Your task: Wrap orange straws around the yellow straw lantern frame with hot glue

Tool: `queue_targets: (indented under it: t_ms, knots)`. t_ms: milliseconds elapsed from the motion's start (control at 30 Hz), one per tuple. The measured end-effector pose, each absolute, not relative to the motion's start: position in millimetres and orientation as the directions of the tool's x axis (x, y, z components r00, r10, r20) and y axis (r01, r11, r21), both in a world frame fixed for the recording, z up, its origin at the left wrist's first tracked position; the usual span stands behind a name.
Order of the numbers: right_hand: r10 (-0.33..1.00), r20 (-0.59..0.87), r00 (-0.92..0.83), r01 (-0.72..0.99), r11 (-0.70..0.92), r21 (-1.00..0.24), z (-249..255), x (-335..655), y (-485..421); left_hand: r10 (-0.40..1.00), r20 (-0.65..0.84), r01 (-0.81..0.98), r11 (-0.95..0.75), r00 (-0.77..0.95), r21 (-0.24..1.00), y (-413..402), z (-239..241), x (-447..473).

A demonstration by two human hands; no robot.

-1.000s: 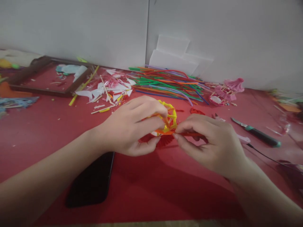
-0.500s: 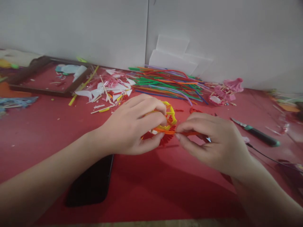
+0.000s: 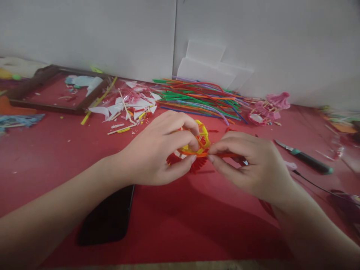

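My left hand [image 3: 163,150] is closed around a small yellow, orange and red craft piece [image 3: 204,135], its fingers and thumb on the orange edge. Part of the piece is hidden behind those fingers. Just to the right, my right hand [image 3: 250,161] pinches an orange pipe cleaner [image 3: 222,154] between thumb and forefinger. That strip runs along the near side of the craft piece and passes under my right palm. Red pleated material [image 3: 198,165] shows beneath the yellow ring.
Behind my hands lies a pile of colourful pipe cleaners [image 3: 194,97]. White scraps [image 3: 115,108] and a dark frame [image 3: 47,108] are at left. A craft knife [image 3: 309,161] and pink craft piece [image 3: 272,107] lie right. A black phone [image 3: 107,217] sits near my left forearm.
My right hand has shifted very slightly, still pinching the orange pipe cleaner. The left hand keeps its hold on the craft piece, almost unmoved.
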State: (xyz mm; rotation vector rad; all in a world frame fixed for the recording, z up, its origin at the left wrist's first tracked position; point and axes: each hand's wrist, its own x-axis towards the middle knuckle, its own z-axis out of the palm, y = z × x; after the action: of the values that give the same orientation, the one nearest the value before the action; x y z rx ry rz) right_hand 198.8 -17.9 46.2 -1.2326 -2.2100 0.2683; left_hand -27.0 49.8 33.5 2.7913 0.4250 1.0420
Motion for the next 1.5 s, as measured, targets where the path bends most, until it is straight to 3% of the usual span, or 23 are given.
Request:
queue_targets:
  t_ms: [233, 600, 767, 1033, 1200, 1367, 1500]
  knots:
    - [0.839, 0.375, -0.394, 0.691, 0.539, -0.481, 49, 198, -16, 0.318, 0.6, 0.203, -0.946, 0.734, 0.252, 50, 34, -28]
    - [0.913, 0.301, -0.276, 0.576, 0.407, -0.709, 38, 200, -11, 0.306, 0.584, 0.179, -0.947, 0.752, 0.266, 53, 32, -30]
    - [0.899, 0.309, -0.311, 0.603, 0.438, -0.667, 35, 202, -8, 0.303, 0.589, 0.213, -0.952, 0.75, 0.219, 53, 31, -30]
    - [0.877, 0.372, -0.303, 0.628, 0.478, -0.615, 36, 202, -8, 0.208, 0.647, 0.257, -0.966, 0.734, 0.018, 62, 33, -37]
    - [0.899, 0.333, -0.286, 0.612, 0.438, -0.658, 42, 203, -11, 0.149, 0.649, 0.214, -0.977, 0.746, -0.022, 66, 32, -36]
    - [0.864, 0.329, -0.382, 0.663, 0.504, -0.553, 49, 204, -13, 0.111, 0.66, 0.229, -0.969, 0.743, -0.094, 67, 30, -32]
    - [0.847, 0.316, -0.427, 0.674, 0.531, -0.513, 48, 203, -15, 0.141, 0.649, 0.242, -0.968, 0.747, -0.069, 66, 30, -33]
